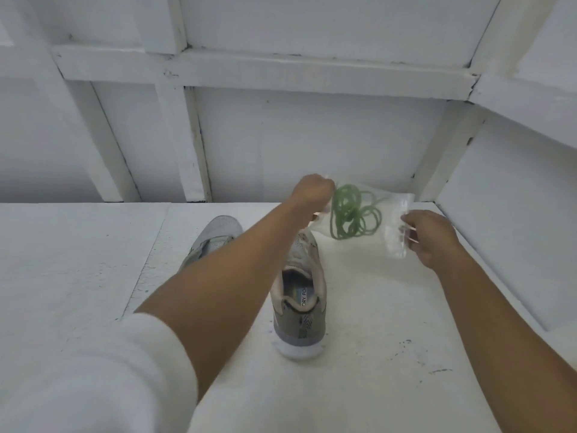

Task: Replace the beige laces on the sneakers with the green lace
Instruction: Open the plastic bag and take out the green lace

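A white painted work surface [374,307] fills the lower half of the view. A thin seam [146,260] runs across its left part, and small dark specks [406,342] mark the paint near the right. Behind it stands a white panelled back wall [312,145], framed by a long horizontal beam [281,70] and upright battens [184,145]. Paint is chipped [473,81] where the beam meets the right corner. A white side wall [515,198] closes the surface on the right. A crumpled clear plastic bag [396,232] hangs above the far right of the surface.
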Demonstrator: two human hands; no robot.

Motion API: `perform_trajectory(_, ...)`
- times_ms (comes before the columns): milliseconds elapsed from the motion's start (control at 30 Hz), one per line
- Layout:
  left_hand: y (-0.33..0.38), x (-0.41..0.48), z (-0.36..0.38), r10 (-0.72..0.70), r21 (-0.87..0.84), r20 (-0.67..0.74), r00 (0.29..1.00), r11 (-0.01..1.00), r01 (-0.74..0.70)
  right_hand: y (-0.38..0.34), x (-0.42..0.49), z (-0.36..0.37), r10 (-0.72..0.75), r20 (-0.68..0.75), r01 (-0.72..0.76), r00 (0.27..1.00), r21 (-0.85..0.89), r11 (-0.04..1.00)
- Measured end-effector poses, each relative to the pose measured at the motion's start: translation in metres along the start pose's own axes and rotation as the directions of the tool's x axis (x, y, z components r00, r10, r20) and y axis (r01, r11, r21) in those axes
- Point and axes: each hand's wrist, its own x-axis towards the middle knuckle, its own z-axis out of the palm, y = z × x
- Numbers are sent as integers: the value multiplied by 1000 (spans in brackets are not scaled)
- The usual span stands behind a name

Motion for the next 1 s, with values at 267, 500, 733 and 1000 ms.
perform_trajectory(267,-8,-56,-55,305,151,-228,925,949,-276,-47,-79,20,-161,274,108,948,196,975)
perform_trajectory(500,-24,-97,-100,388,208,-396,832,921,-330,-81,-140,36,-172,572,67,802,200,978)
perform_trajectory(733,-37,-100,-133,205,97,-363,909,978,-183,-96,-176,75,-169,666,44,727,199,979)
perform_trajectory(1000,7,-155,-131,518,273,-183,836,843,-463,-95,-189,116,-113,693,42,712,119,992)
